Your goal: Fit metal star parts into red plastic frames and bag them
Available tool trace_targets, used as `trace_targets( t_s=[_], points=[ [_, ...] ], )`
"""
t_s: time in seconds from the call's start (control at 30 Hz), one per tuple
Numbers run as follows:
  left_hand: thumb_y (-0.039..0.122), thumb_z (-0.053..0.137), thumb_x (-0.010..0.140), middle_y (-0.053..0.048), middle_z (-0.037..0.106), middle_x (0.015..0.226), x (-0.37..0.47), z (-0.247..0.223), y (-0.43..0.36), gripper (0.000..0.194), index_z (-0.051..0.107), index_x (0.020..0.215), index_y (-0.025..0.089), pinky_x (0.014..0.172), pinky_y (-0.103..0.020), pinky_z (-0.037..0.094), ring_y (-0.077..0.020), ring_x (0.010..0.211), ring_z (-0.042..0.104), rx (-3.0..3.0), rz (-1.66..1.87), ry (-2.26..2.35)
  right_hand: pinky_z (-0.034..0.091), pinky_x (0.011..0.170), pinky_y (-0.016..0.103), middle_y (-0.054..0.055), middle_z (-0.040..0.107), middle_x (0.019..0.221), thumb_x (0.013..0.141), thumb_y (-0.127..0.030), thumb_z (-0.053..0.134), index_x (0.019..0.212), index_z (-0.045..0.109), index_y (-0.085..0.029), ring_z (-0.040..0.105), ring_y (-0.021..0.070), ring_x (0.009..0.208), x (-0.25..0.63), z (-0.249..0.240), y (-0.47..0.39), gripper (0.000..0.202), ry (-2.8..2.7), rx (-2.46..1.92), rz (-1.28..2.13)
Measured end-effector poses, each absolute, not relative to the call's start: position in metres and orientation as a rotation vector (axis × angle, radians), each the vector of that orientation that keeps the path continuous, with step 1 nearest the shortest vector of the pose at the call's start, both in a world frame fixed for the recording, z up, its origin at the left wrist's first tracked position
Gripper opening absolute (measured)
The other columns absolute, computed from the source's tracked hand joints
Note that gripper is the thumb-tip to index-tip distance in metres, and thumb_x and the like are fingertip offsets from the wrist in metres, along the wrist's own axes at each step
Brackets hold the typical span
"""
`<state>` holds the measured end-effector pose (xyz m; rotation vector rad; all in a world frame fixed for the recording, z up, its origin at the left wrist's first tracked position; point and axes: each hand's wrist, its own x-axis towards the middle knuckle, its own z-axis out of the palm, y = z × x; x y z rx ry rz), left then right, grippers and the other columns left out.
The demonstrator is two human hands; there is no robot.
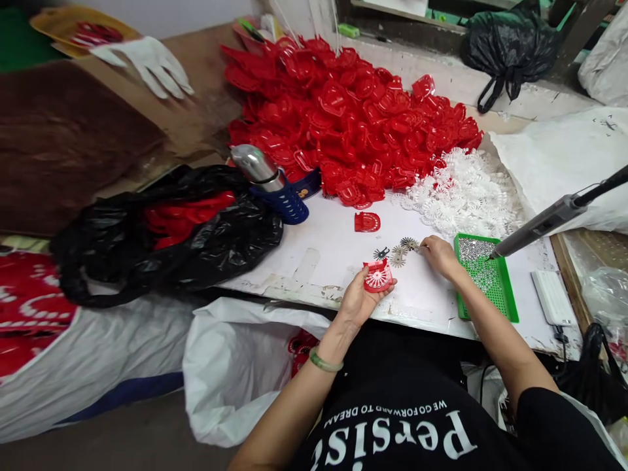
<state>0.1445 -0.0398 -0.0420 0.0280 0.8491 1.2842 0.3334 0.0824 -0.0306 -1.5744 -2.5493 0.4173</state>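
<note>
My left hand (359,297) is closed on a red plastic piece (371,267), held just above the table's front part. A white spoked disc (377,280) lies within that piece. To the right, the fingers of my right hand (439,256) pinch at the edge of a metal spoked disc (409,243); the fingertips partly hide the contact. Beside it lie another metal disc (398,256) and a dark spoked disc (381,253). One more red piece (367,222) rests on the white tabletop (333,239) farther back.
A large heap of red pieces (338,111) and a pile of white discs (464,190) stand behind. At right, an electric screwdriver (537,229) points over a green tray (510,297) of small metal parts. A flask (258,163) and black bag (112,248) are left.
</note>
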Motion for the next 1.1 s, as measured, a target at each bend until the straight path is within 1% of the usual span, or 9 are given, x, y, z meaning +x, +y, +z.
trace_targets(
  t_s=[0.13, 0.23, 0.33, 0.47, 0.6, 0.67, 0.73, 0.93, 1.1],
  points=[
    [0.028, 0.047, 0.092, -0.009, 0.069, 0.081, 0.147, -0.038, -0.038, 0.023, 0.063, 0.098, 0.012, 0.064, -0.029, 0.056, -0.0197, 0.070, 0.071, 0.034, 1.265, 0.854, 0.043, 0.077, 0.029, 0.011, 0.068, 0.104, 0.087, -0.031, 0.061, 0.108, 0.065, -0.015, 0.061, 0.0200, 0.089, 0.337, -0.037, 0.090, 0.026, -2.542, -1.524, 0.446],
    [0.029, 0.047, 0.093, -0.010, 0.069, 0.083, 0.147, -0.036, -0.040, 0.025, 0.064, 0.098, 0.012, 0.065, -0.030, 0.056, -0.0207, 0.071, 0.071, 0.062, 1.242, 0.845, 0.044, 0.079, 0.030, 0.012, 0.069, 0.098, 0.088, -0.024, 0.057, 0.101, 0.066, -0.013, 0.061, 0.0204, 0.090, 0.337, -0.041, 0.093, 0.019, -2.490, -1.513, 0.443],
    [0.037, 0.043, 0.096, -0.013, 0.070, 0.081, 0.142, -0.036, -0.041, 0.034, 0.063, 0.098, 0.009, 0.064, -0.031, 0.056, -0.0218, 0.070, 0.071, 0.089, 1.201, 0.825, 0.046, 0.079, 0.030, 0.010, 0.068, 0.098, 0.090, -0.022, 0.054, 0.104, 0.064, -0.013, 0.061, 0.0174, 0.086, 0.342, -0.033, 0.089, 0.020, -2.411, -1.481, 0.471],
    [0.050, 0.044, 0.094, -0.016, 0.071, 0.085, 0.138, -0.038, -0.037, 0.047, 0.063, 0.103, 0.007, 0.061, -0.032, 0.056, -0.0233, 0.069, 0.070, 0.194, 1.080, 0.741, 0.050, 0.080, 0.030, 0.006, 0.068, 0.098, 0.093, -0.028, 0.052, 0.103, 0.065, -0.018, 0.062, 0.0156, 0.087, 0.340, -0.006, 0.067, 0.019, -2.531, -0.960, 0.698],
    [0.035, 0.052, 0.090, -0.017, 0.071, 0.086, 0.144, -0.037, -0.034, 0.032, 0.064, 0.101, 0.007, 0.061, -0.032, 0.056, -0.0258, 0.073, 0.072, 0.338, 0.916, 0.730, 0.050, 0.085, 0.033, 0.006, 0.068, 0.102, 0.095, -0.022, 0.045, 0.096, 0.069, -0.021, 0.062, 0.0166, 0.094, 0.326, 0.015, 0.047, 0.024, -2.845, -0.485, 0.829],
    [0.025, 0.059, 0.086, -0.016, 0.071, 0.084, 0.147, -0.037, -0.037, 0.022, 0.063, 0.100, 0.009, 0.062, -0.030, 0.055, -0.0254, 0.074, 0.072, 0.442, 0.882, 0.760, 0.051, 0.087, 0.034, 0.006, 0.069, 0.103, 0.093, -0.019, 0.048, 0.094, 0.070, -0.021, 0.062, 0.0168, 0.096, 0.322, 0.017, 0.044, 0.022, -2.897, -0.460, 0.881],
    [0.021, 0.066, 0.083, -0.014, 0.071, 0.084, 0.148, -0.037, -0.041, 0.022, 0.062, 0.101, 0.010, 0.063, -0.028, 0.055, -0.0242, 0.075, 0.073, 0.526, 0.881, 0.766, 0.051, 0.086, 0.033, 0.006, 0.070, 0.102, 0.092, -0.018, 0.050, 0.092, 0.070, -0.021, 0.063, 0.0166, 0.095, 0.323, 0.016, 0.043, 0.020, -2.884, -0.469, 0.933],
    [0.021, 0.073, 0.079, -0.013, 0.072, 0.091, 0.147, -0.037, -0.051, 0.028, 0.061, 0.103, 0.012, 0.076, -0.033, 0.058, -0.0240, 0.081, 0.073, 0.594, 0.886, 0.723, 0.052, 0.085, 0.033, 0.007, 0.068, 0.106, 0.094, -0.027, 0.051, 0.099, 0.068, -0.019, 0.065, 0.0157, 0.092, 0.330, 0.010, 0.031, 0.020, -2.757, -0.534, 0.927],
    [0.023, 0.074, 0.079, -0.013, 0.072, 0.091, 0.158, -0.032, -0.055, 0.029, 0.062, 0.103, 0.012, 0.076, -0.035, 0.059, -0.0233, 0.078, 0.073, 0.602, 0.934, 0.776, 0.051, 0.079, 0.032, 0.005, 0.068, 0.090, 0.095, -0.026, 0.050, 0.095, 0.065, -0.018, 0.063, 0.0164, 0.085, 0.334, -0.003, 0.017, 0.018, -2.589, -0.754, 0.893]
  ],
)
